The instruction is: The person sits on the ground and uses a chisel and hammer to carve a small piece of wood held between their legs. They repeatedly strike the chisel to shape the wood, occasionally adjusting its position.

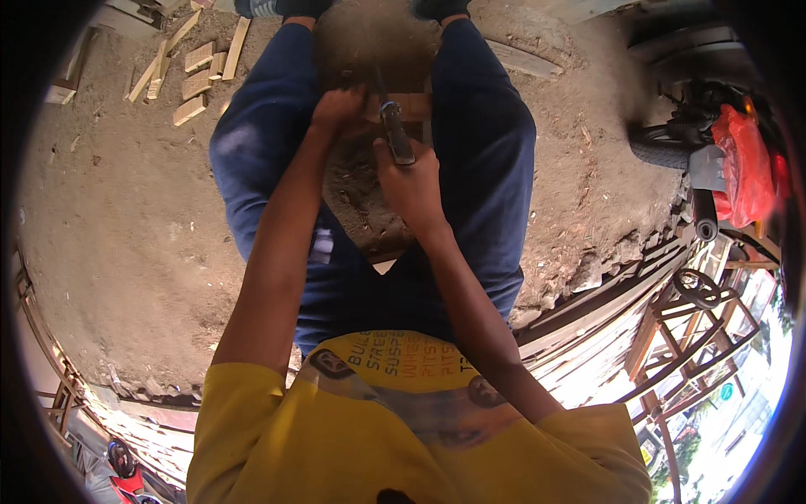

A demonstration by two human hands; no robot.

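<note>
Between my knees, my right hand (411, 185) is wrapped round the dark handle of a long, thin-bladed tool (396, 139), perhaps a machete or a saw. Its narrow blade points away from me, and a pale blue band shows where handle and blade meet. To the left, my left hand (340, 107) is closed at the left end of a piece of wood (413, 107) that lies crosswise under the tool. Its fingertips are blurred, so the exact grip is hard to see. My legs in blue trousers stand on either side.
Several cut wooden blocks (199, 82) and strips lie on the dirt ground (126, 227) at the far left. A flat board (525, 60) lies beyond my right knee. At the right stands a motorbike with a red plastic bag (743, 164); stacked planks (604, 294) lie nearer, beside a wooden frame.
</note>
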